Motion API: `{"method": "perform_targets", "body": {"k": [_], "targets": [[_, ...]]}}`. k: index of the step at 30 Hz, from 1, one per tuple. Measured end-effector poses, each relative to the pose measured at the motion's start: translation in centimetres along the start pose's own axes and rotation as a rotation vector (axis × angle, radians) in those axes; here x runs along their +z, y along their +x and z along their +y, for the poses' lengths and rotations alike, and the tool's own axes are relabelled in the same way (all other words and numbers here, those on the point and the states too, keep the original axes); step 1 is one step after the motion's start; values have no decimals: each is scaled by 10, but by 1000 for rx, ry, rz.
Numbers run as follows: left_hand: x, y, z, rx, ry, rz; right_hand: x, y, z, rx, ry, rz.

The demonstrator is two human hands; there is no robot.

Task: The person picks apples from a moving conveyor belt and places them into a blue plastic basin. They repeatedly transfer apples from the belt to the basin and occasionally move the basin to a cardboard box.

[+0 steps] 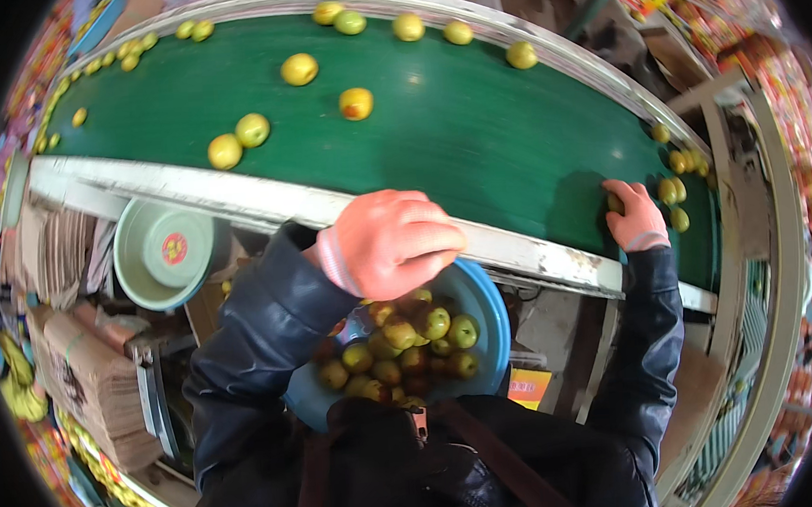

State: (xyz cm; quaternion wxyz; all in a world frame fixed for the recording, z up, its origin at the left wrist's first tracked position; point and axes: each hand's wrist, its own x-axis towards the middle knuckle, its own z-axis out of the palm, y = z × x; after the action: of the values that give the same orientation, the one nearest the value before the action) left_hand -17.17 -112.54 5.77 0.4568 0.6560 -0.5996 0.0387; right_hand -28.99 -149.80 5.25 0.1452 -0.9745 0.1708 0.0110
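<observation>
My left hand (402, 243), in an orange-pink knit glove, is raised over the near white rail (517, 243) of a green conveyor belt (455, 139). Its fingers are curled, and whether anything is inside them is hidden. Just below it, a blue basin (497, 317) holds a pile of yellow-green and brown-patched jujube-like fruits (398, 332). Toward the belt's right end my right hand (637, 216), gloved alike, reaches down with thumb and finger around a small fruit (615, 203). More fruits (667, 191) lie just beyond that hand.
Loose fruits (356, 104) lie on the belt, several along its far rail (574, 41). A pale green basin (162, 251) sits below the rail at left, near stacked brown cardboard (93, 384). A beige metal frame (773, 266) stands at right.
</observation>
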Motion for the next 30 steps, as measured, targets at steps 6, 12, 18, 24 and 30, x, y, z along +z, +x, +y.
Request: {"method": "perform_targets", "body": {"k": [6, 12, 18, 24, 30], "targets": [[6, -14, -11, -186, 72, 147, -5, -36, -103, -395, 704, -217], [-5, -10, -28, -483, 428, 228, 29, -64, -193, -889, 458, -750], [-51, 9, -60, -803, 683, -166, 17, -4, -204, -964, 784, -811], [-46, 19, -94, -871, 729, -314, 38, 73, -162, -332, 1536, -302], [-43, 5, -81, -559, 479, 2, 41, 64, -162, -596, 692, -92]]}}
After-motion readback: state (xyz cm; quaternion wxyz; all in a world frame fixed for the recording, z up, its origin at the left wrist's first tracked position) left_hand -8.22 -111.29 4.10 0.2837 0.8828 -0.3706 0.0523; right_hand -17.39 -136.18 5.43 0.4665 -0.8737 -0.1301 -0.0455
